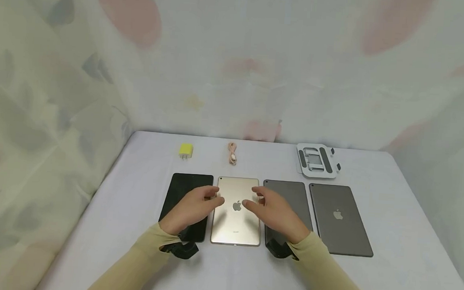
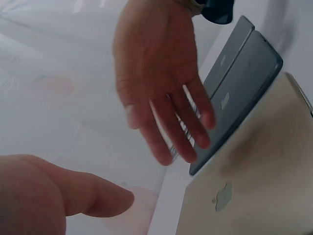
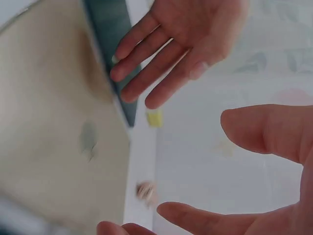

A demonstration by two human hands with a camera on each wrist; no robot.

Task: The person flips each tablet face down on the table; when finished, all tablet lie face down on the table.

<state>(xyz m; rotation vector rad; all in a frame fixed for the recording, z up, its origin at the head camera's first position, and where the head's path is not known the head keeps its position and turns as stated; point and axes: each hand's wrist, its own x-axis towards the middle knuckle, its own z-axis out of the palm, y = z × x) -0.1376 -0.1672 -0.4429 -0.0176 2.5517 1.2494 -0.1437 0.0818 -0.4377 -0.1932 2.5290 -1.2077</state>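
Note:
A gold tablet [image 1: 235, 229] lies back side up, its apple logo showing. My left hand [image 1: 194, 205] hovers at its left edge and my right hand [image 1: 277, 213] at its right edge, palms facing each other. Both wrist views show the fingers apart and holding nothing; the right hand [image 2: 156, 68] appears whole in the left wrist view, the left hand [image 3: 183, 44] in the right wrist view. Under the left hand is a black tablet [image 1: 179, 188], screen up. Beneath the right hand lies a dark grey tablet [image 1: 290, 193], partly covered by it.
Another dark grey tablet [image 1: 342, 231] lies at the right end of the row. Behind the row sit a yellow charger plug [image 1: 185, 150], a coiled pink cable [image 1: 232, 154] and a folded silver stand [image 1: 316, 161]. Patterned cloth walls [image 1: 235, 96] border the white table [image 1: 134, 179].

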